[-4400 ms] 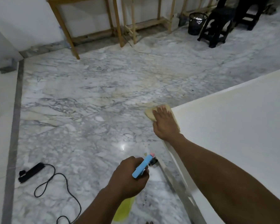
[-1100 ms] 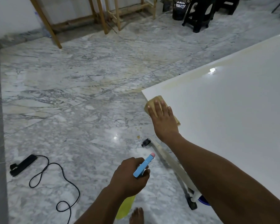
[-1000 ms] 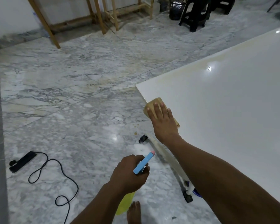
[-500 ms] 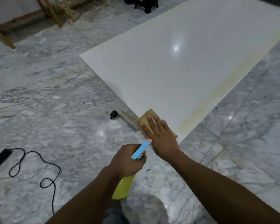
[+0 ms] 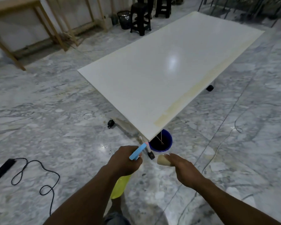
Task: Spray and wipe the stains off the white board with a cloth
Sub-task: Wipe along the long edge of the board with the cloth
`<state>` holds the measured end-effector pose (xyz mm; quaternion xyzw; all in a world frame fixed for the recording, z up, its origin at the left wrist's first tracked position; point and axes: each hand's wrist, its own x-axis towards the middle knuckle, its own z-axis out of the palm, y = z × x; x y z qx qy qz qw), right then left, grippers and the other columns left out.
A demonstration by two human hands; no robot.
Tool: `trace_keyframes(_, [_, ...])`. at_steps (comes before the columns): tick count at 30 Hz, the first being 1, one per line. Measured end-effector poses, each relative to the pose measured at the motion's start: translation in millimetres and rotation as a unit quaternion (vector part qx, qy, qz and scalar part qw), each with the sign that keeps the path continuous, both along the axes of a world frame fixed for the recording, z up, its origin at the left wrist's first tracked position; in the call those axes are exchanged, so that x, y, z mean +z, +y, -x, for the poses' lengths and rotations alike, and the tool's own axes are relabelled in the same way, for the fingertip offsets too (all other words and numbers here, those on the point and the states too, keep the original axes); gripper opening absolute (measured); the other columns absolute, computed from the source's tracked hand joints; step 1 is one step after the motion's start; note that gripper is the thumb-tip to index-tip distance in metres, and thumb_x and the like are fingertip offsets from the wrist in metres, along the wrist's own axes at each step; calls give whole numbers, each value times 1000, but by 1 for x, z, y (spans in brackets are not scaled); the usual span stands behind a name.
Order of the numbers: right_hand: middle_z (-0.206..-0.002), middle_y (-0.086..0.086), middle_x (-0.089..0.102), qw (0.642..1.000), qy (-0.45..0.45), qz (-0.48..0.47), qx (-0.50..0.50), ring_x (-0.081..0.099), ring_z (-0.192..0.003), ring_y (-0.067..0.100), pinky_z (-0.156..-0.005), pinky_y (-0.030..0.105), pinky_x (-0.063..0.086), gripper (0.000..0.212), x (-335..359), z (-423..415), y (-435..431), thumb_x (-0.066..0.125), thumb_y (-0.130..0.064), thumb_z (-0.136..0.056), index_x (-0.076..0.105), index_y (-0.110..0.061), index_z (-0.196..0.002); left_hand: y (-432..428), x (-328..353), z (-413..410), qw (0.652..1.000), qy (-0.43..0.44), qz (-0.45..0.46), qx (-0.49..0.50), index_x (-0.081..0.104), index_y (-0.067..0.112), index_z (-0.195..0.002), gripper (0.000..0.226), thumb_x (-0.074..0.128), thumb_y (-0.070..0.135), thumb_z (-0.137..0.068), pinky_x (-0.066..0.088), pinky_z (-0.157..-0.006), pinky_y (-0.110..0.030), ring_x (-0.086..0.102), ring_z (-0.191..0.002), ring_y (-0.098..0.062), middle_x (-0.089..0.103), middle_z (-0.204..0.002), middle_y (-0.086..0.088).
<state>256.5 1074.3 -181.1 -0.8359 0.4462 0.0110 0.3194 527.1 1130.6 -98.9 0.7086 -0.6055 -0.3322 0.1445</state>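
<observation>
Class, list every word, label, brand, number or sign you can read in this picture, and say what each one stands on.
No text can be read anywhere.
The spray bottle shows no legible label.
The white board is blank apart from yellowish stains.
The blue bucket, the cloth and the power strip carry no visible print.

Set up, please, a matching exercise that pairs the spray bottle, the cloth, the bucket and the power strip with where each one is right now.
Things
1. spray bottle
2. cloth
3. blue bucket
4. power strip

Places
A. on the marble floor, far left
B. held in the right hand
C. partly under the near corner of the white board
D. gripped in the left hand

Pairs: 1-D, 2-B, 3-C, 4-A.
</observation>
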Motion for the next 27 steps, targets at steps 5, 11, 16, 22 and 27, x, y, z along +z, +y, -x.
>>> trace_keyframes(5, [-125,12,62,757,-358,-349,-421,63,-106,32,-64,34,56,40,81,8,-33,45,-11,-100,53,-19,-138,-18,41,6,1000,5,12,5,64,13,-90,19,62,32,-88,52,-65,-40,63,-72,-23,67,-80,-6])
trace_keyframes(11, [-137,17,60,478,-578,-504,-428,60,-121,38,-99,52,51,53,141,-28,-88,46,-45,-96,59,-12,-136,-76,73,-16,998,-23,7,-65,57,11,-81,22,59,30,-92,36,-59,-28,54,-64,-16,56,-66,2])
trace_keyframes(16, [-143,24,52,495,-549,-553,-383,43,-137,41,-111,55,37,71,162,-85,-134,52,-60,-90,59,-5,-135,-122,78,-50,999,-12,-1,-52,55,20,-77,24,59,43,-84,43,-66,-32,60,-72,-15,61,-74,5])
trace_keyframes(22, [-143,20,54,571,-451,-596,-339,43,-139,36,-116,46,33,74,172,-129,-188,59,-61,-85,61,-5,-133,-145,82,-85,999,-27,-34,-3,50,35,-70,23,64,46,-85,52,-76,-36,58,-74,-10,57,-72,13])
trace_keyframes(27, [-133,22,61,627,-351,-636,-283,63,-110,36,-106,44,41,69,165,-177,-237,53,-60,-90,64,-3,-128,-152,85,-98,994,-45,-47,84,67,22,-96,24,66,44,-87,55,-79,-33,63,-82,-13,66,-89,8])
